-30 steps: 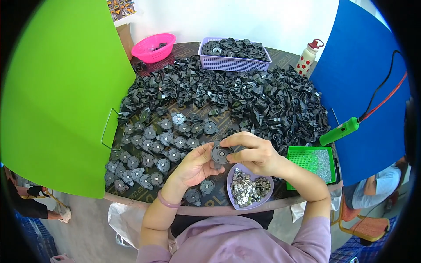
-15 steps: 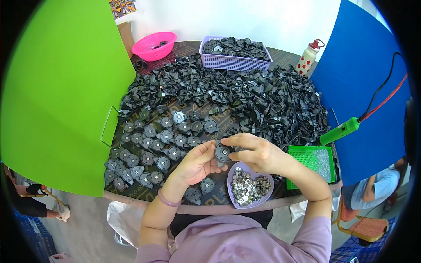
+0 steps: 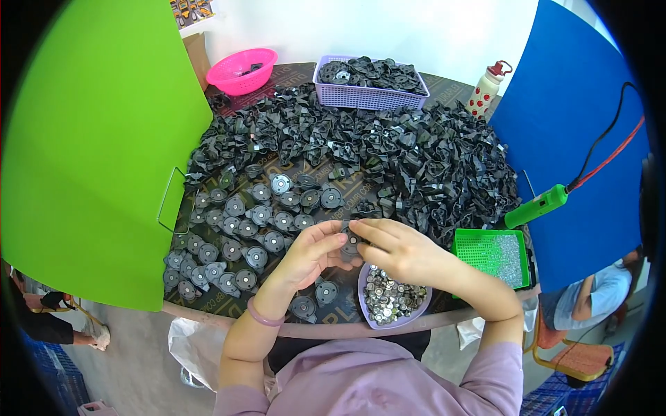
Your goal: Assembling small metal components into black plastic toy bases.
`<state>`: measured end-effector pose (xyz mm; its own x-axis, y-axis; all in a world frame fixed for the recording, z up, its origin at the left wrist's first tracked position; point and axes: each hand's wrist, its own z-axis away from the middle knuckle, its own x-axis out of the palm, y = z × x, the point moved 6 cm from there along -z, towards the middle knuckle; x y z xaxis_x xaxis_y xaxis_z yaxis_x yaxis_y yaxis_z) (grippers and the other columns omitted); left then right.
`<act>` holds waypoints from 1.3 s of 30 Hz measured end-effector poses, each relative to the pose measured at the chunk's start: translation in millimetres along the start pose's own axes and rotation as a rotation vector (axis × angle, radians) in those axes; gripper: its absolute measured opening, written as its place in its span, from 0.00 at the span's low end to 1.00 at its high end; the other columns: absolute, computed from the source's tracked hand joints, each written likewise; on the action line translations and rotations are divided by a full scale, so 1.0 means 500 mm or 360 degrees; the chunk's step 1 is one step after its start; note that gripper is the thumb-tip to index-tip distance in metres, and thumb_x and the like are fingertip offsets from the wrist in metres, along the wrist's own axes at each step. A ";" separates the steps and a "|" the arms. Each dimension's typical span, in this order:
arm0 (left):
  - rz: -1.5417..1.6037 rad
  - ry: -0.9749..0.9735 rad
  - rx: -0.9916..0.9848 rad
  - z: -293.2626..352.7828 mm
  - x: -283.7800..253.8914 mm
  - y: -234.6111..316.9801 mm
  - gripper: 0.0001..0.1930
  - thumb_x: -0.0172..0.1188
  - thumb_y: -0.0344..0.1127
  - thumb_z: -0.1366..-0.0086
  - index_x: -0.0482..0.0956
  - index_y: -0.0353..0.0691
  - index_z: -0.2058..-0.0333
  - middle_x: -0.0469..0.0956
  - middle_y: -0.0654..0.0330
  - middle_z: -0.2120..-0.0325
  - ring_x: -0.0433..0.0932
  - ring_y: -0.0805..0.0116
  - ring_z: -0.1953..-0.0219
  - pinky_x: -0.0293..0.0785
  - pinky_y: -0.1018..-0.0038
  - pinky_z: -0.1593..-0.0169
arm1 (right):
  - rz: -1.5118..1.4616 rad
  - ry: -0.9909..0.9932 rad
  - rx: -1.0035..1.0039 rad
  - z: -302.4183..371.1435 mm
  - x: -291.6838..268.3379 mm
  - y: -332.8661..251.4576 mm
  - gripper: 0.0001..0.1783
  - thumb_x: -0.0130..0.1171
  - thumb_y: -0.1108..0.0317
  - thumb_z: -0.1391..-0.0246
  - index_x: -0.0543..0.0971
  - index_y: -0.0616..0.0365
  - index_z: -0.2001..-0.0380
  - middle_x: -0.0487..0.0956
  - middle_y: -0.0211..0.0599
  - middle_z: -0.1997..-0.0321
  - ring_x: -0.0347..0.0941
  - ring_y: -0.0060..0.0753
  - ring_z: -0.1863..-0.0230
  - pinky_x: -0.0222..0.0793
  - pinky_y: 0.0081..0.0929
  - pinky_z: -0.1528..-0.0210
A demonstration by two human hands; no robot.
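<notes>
Between my hands is a dark round plastic part [image 3: 352, 244] with a small pale disc at its centre, partly hidden by fingers. My left hand [image 3: 313, 254] grips it from the left, thumb near its face. From the other side my right hand [image 3: 397, 247] has its fingers bent over the part's upper right. A purple heart-shaped bowl [image 3: 365, 313] full of small metal pieces sits just below my right hand. Similar round parts [image 3: 257, 258] with metal centres lie in a group to the left, and two more [image 3: 326, 292] rest near the table's front edge.
A large heap of black plastic pieces [image 3: 430, 159] spans the table's back and right. Behind it stand a pink basket [image 3: 243, 84], a purple basket [image 3: 371, 97] and a bottle [image 3: 485, 93]. At right are a green tray [image 3: 475, 263] and a green corded tool [image 3: 538, 208]. Panels flank both sides.
My right fingers have closed further over the round part and cover more of its face. My right hand has shifted slightly left and down. The left hand stays nearly in place.
</notes>
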<state>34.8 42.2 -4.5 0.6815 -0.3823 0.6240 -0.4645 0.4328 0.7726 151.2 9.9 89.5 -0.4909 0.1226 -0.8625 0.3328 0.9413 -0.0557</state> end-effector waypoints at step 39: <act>-0.0488 0.1321 0.1352 0.059 -0.181 0.152 0.08 0.53 0.29 0.38 0.71 0.38 0.60 0.67 0.70 0.78 0.61 0.85 0.82 0.53 0.88 0.80 | -0.0416 -0.0217 0.0315 0.029 0.080 0.157 0.08 0.57 0.68 0.54 0.75 0.62 0.77 0.76 0.43 0.68 0.74 0.46 0.64 0.69 0.36 0.60</act>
<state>-79.1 85.7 1.1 0.8367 0.3955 0.3789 -0.2312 -0.3721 0.8989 169.0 84.1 43.3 -0.4724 -0.1698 -0.8649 0.3664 0.8546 -0.3680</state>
